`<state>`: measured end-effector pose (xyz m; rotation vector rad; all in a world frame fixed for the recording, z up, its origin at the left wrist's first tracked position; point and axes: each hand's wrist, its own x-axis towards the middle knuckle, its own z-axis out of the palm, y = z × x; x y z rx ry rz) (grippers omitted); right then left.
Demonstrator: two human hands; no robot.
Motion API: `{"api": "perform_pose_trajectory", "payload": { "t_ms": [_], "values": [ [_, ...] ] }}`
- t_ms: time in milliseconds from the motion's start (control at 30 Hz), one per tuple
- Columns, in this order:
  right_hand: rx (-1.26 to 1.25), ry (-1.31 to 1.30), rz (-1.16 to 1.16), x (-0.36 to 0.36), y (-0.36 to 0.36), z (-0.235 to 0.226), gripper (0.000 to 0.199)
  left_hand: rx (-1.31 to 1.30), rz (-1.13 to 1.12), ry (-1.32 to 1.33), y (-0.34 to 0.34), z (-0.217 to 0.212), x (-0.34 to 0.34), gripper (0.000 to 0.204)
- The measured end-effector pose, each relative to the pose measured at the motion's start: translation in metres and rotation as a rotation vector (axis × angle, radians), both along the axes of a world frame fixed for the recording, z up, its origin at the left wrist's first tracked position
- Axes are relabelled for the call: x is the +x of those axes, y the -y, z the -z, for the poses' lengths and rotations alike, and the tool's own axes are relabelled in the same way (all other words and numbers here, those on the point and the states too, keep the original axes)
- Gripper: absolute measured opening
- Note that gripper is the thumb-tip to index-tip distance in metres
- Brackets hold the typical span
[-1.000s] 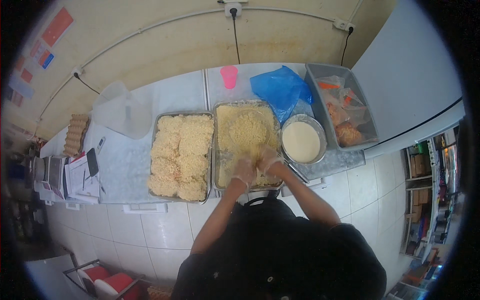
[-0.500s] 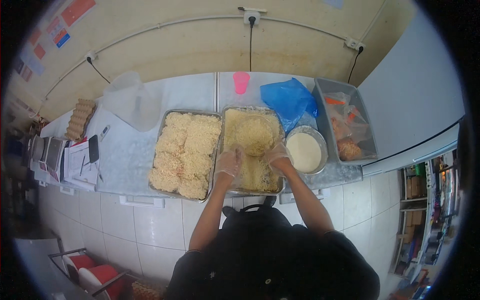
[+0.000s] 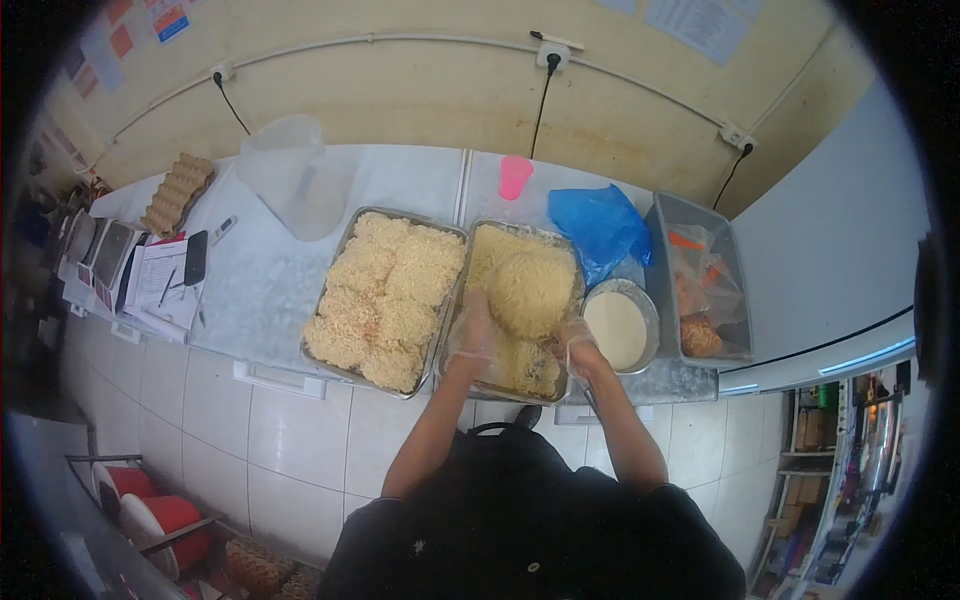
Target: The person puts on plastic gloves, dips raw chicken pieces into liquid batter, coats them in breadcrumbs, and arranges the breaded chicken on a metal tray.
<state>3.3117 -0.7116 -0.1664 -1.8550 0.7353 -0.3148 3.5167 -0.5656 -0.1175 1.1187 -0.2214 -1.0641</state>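
L hand (image 3: 475, 332) & R hand (image 3: 582, 352) clamped on crumby round (image 3: 533, 292), prob. mid-job: tray (image 3: 447, 305) to L looks full, pale mix (image 3: 615, 329) to R remains.

A cream wall (image 3: 420, 100), stained brown in places, is crossed by a pale conduit (image 3: 330, 44), and 3 sockets (image 3: 562, 51) are fitted with black plugs. Paper sheets (image 3: 705, 25) are mounted at both upper sides. A pale worktop (image 3: 255, 290), divided by a seam, is set along the wall and flanked on the right by a tall pale cabinet (image 3: 830, 240). The floor (image 3: 290, 435) is laid with white tiles; filled shelves (image 3: 805, 462) are seen at lower right.
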Motion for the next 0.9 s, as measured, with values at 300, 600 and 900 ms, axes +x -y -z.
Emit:
{"api": "perform_pose_trajectory", "payload": {
  "t_ms": [300, 600, 900],
  "values": [
    [-0.037, -0.005, 0.156, 0.005, -0.016, 0.012, 0.021, 0.090, -0.071, -0.100, -0.008, -0.008, 0.008, 0.074],
    [0.068, -0.004, 0.184, 0.008, -0.018, -0.003, 0.022, 0.097, -0.194, -0.076, 0.003, 0.033, 0.003, 0.077],
    [-0.505, -0.185, -0.170, 0.005, -0.015, -0.003, 0.023, 0.109, -0.105, -0.130, -0.009, 0.029, 0.010, 0.074]
  ]
}}
